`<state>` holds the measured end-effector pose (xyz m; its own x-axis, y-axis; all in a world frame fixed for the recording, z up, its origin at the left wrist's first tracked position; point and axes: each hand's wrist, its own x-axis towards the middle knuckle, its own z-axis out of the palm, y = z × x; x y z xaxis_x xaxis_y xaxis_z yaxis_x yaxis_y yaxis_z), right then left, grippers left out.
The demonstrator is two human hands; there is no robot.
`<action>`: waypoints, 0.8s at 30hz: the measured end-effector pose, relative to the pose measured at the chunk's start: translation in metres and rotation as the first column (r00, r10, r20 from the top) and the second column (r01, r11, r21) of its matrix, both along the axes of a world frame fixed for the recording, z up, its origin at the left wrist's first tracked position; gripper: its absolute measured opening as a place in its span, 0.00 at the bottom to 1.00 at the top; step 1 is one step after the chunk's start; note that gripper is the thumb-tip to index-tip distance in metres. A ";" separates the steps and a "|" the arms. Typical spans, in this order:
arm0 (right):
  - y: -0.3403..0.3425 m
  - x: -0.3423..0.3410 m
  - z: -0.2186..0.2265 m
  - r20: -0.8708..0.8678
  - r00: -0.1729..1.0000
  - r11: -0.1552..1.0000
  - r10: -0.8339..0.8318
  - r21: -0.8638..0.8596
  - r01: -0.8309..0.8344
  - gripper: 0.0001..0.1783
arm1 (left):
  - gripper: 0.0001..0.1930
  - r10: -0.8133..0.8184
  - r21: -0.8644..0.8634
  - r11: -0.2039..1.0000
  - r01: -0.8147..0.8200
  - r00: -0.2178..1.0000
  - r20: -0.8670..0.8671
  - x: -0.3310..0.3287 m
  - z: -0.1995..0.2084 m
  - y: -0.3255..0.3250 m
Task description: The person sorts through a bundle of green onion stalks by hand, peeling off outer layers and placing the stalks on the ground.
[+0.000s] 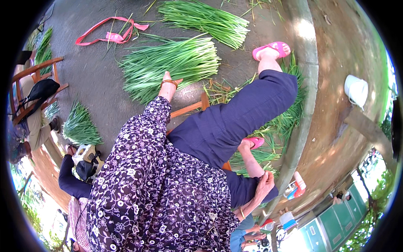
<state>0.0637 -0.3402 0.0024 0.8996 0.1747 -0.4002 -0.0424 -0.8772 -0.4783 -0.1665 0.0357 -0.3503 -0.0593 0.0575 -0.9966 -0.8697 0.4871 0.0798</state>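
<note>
The left hand is at the near edge of the middle pile, a broad layer of long green stalks which lies on the dark pavement, with the pale ends toward the right. Part of this hand is hidden from the view, so I cannot tell if it grips some stalks or only rests against them. The right hand is well apart from the pile, beside the person's knee; its fingers are bent toward the thumb, but I cannot tell whether something thin is between them. A thin bracelet is on the right wrist. Beyond the middle pile lies the upper pile, also with its pale ends to the right, and a pink ribbon lies in a loose loop to the left of it. Between the middle pile and the trousers there are loose stalks and a part of a wooden stool. More greens lie along the kerb, near the pink slippers. Farther right, a white bucket is on the brown ground.
</note>
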 end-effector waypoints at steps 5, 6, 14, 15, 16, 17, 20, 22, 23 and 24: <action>-0.004 0.003 -0.003 -0.032 0.999 1.000 -0.016 0.015 0.016 0.15 | 0.30 -0.196 -0.154 0.967 0.202 0.979 0.054 -0.013 -0.008 0.002; -0.006 0.005 -0.005 -0.042 0.999 1.000 -0.026 0.013 0.026 0.15 | 0.31 -0.295 -0.087 0.952 0.293 0.955 -0.009 -0.014 -0.007 -0.002; -0.009 0.006 -0.009 0.010 1.000 1.000 0.011 -0.011 -0.011 0.14 | 0.27 -0.287 -0.112 0.948 0.297 0.953 0.096 -0.022 0.026 0.010; -0.007 0.004 -0.008 0.001 1.000 1.000 -0.004 -0.008 0.004 0.14 | 0.27 -0.324 -0.059 0.942 0.330 0.942 0.091 -0.018 0.045 0.011; -0.011 0.005 -0.011 0.038 0.999 1.000 0.025 -0.016 -0.024 0.14 | 0.27 -0.368 -0.061 0.925 0.376 0.923 0.113 -0.019 0.036 0.014; -0.009 0.004 -0.010 0.041 0.999 0.999 0.030 -0.014 -0.029 0.13 | 0.27 -0.404 -0.063 0.908 0.414 0.906 0.128 -0.027 0.027 0.016; -0.006 0.004 -0.007 0.049 0.998 0.999 0.033 -0.004 -0.033 0.14 | 0.31 -0.378 -0.192 0.898 0.397 0.917 0.128 -0.032 0.007 0.021; -0.003 0.007 -0.008 0.070 0.995 0.998 0.069 -0.017 -0.068 0.14 | 0.32 -0.386 -0.192 0.892 0.410 0.910 0.149 -0.041 0.000 0.020; -0.001 0.012 -0.011 0.076 0.992 0.995 0.096 -0.026 -0.094 0.14 | 0.33 -0.365 -0.191 0.898 0.397 0.913 0.182 -0.049 0.000 0.017; 0.000 0.005 -0.006 0.082 0.995 0.998 0.062 -0.027 -0.060 0.13 | 0.34 -0.385 -0.182 0.885 0.428 0.894 0.228 -0.042 0.001 0.023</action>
